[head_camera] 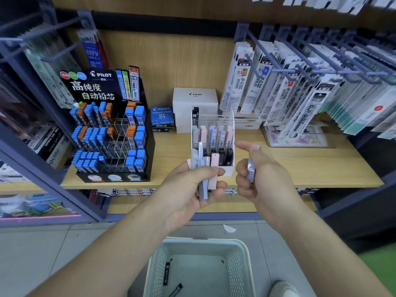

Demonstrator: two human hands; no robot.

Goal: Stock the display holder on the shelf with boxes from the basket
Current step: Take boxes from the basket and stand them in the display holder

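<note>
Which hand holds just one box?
The right hand holds a single lilac box; the left hand grips several pastel boxes.

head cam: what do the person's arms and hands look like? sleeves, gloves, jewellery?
No gloves, rings or tape on the left hand or right hand. The left forearm and right forearm are uncovered to the frame edge: no sleeve, watch or band shows. A pale lilac patch at the right index fingertip may be nail varnish; cannot tell.
</note>
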